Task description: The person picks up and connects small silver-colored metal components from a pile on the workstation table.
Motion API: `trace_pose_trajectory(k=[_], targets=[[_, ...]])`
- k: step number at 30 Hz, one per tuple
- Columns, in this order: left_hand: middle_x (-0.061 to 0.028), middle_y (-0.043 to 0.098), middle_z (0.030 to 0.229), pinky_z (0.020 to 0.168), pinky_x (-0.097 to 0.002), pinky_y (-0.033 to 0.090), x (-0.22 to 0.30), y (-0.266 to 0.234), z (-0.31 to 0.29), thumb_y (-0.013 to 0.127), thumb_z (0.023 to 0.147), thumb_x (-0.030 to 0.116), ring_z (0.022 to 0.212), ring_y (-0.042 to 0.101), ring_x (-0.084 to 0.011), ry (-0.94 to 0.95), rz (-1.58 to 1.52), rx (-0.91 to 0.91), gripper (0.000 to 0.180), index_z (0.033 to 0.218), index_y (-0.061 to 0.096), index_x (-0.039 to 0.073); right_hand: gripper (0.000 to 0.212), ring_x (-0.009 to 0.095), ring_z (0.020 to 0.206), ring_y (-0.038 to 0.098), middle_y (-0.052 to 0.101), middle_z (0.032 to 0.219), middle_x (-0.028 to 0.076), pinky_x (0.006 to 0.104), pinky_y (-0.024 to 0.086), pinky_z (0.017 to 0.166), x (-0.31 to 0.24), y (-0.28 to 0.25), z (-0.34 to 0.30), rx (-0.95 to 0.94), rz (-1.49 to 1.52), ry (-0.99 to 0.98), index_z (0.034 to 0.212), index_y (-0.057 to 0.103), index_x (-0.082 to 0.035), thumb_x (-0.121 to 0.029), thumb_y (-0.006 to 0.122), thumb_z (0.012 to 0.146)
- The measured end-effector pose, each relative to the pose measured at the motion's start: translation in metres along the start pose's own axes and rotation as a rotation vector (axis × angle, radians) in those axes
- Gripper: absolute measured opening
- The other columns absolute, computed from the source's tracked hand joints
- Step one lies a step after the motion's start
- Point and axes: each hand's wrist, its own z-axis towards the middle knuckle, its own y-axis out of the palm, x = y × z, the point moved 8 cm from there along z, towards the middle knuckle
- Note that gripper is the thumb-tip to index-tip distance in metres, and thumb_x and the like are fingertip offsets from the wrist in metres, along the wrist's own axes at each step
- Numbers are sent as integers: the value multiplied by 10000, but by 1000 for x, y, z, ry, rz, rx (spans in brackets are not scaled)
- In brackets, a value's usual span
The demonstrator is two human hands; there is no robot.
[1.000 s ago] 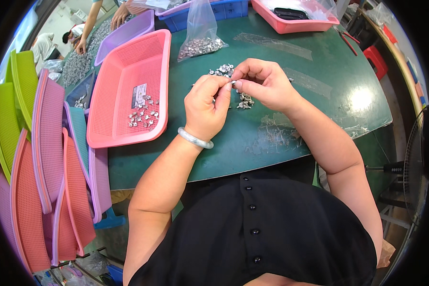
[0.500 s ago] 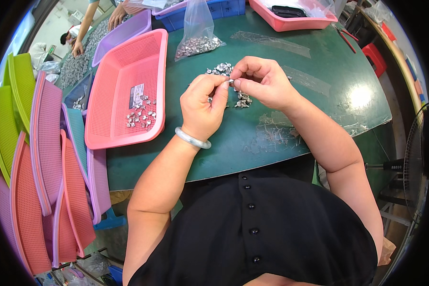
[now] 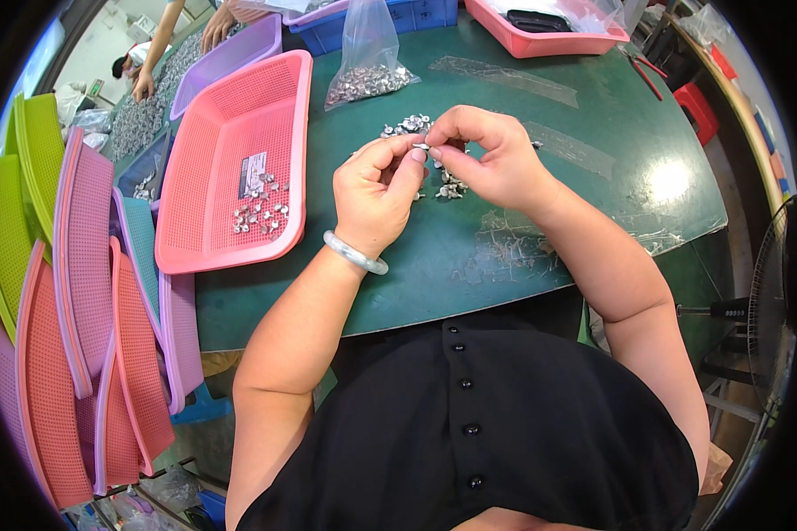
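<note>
My left hand [image 3: 376,188] and my right hand [image 3: 485,155] meet over the green table, fingertips pinched together. Between them is a small shiny metal piece [image 3: 422,146], which both hands grip; its exact kind is too small to make out. Under and behind the fingers lies a loose pile of small silvery metal pieces [image 3: 409,126], partly hidden by my hands. More of them [image 3: 452,187] lie just below my right fingertips. To the left stands a pink mesh-patterned basket [image 3: 230,159] holding several small metal pieces [image 3: 261,212] and a label.
A clear bag of metal pieces [image 3: 370,82] stands behind my hands. Far back are a blue crate [image 3: 416,14] and a pink tray [image 3: 558,42]. Red-handled pliers [image 3: 644,75] lie at right. Stacked coloured baskets [image 3: 88,257] fill the left. Another person's hands [image 3: 143,86] work at far left.
The metal piece has turned slightly between my fingertips, and my fingers have shifted a little. Both hands stay in nearly the same place.
</note>
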Motion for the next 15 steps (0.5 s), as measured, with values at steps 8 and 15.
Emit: trace_pose_trajectory(k=[8,15], targets=[[-35,583,792,557,-174,448,1,-1,0,607,799,29,639,564,-59,4,11,3,127,911,630,-26,91,211,632,591,592,748,94,272,474,560,-14,0,2,29,-159,-140,778,573,-6,35,611,707],[-24,577,768,549,-169,440,0,0,0,607,796,26,624,557,-55,-6,16,3,124,907,629,-27,91,249,664,584,586,736,95,298,472,583,-18,1,2,22,-225,-196,763,565,-16,25,615,699]])
